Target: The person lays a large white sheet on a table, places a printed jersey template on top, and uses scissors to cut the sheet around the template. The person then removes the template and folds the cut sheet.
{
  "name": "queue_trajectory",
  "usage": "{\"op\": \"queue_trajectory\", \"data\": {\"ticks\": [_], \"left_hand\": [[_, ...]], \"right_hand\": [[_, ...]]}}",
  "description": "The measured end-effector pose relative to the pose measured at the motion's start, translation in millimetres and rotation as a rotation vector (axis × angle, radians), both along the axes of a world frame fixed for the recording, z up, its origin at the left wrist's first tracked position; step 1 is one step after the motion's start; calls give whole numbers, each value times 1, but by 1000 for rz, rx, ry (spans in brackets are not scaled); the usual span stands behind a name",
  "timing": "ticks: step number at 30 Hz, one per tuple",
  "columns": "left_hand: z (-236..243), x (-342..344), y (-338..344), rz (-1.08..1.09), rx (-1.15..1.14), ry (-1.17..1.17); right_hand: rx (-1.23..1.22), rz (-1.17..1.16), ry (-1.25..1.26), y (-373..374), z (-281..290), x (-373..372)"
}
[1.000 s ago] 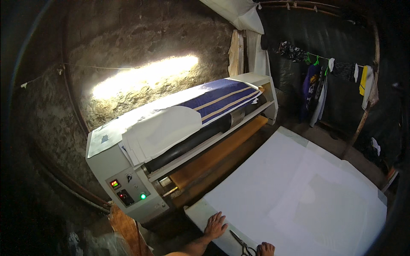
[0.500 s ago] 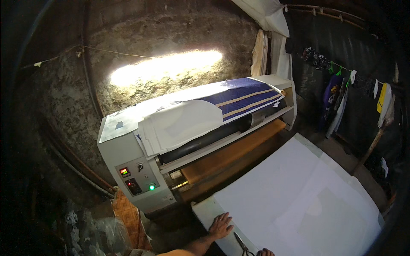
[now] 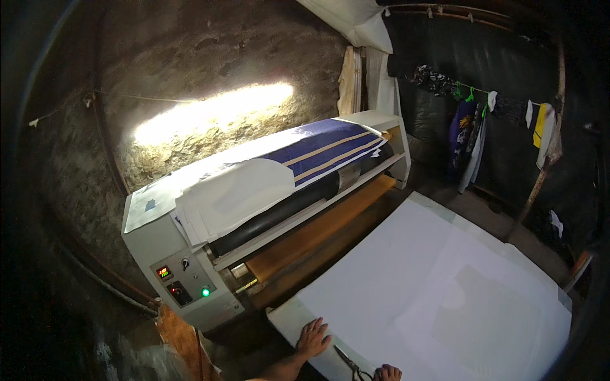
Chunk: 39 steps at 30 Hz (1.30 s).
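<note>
My left hand [image 3: 313, 337] lies on the near left edge of a white-covered table [image 3: 406, 267], its fingers spread and nothing in them. Just right of it rests a pair of scissors [image 3: 347, 362], blades pointing away and handles at the picture's lower edge. Beside those handles is my right hand [image 3: 389, 373], largely cut off; its visible fingers lie on the white surface, apart from the blades. On the large sheet over the table, a faint greyish patch [image 3: 480, 314] shows at the right.
A long roller press [image 3: 184, 279] with a lit control panel stands beyond the table. White sheets [image 3: 238, 193] and a blue striped fabric [image 3: 324, 149] lie over its top. Garments [image 3: 467, 136] hang on a line at right. A bright lamp [image 3: 216, 114] glows by the rough wall.
My view has turned slightly right, so the press, table and hanging garments sit further left in the picture. Both hands and the scissors keep their places on the table.
</note>
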<state>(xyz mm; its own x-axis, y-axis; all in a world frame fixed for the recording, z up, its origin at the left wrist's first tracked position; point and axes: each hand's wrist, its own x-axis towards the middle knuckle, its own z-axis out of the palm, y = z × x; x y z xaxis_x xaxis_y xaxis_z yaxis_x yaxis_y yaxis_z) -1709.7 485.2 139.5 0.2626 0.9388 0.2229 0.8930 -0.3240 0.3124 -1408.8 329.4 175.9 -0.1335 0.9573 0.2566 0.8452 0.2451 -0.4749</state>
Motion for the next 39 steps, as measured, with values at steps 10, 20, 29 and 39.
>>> {"op": "queue_trajectory", "data": {"ticks": [10,20,29,39], "left_hand": [[-4,0,1,-5,-113,19],[3,1,-10,15,-43,-94],[168,-45,139,122,551,23],[349,-148,245,419,466,570]], "right_hand": [[33,17,-3,0,-2,4],[-2,19,38,-3,-4,8],[-16,12,40,-3,-3,11],[30,-11,37,0,-1,5]]}}
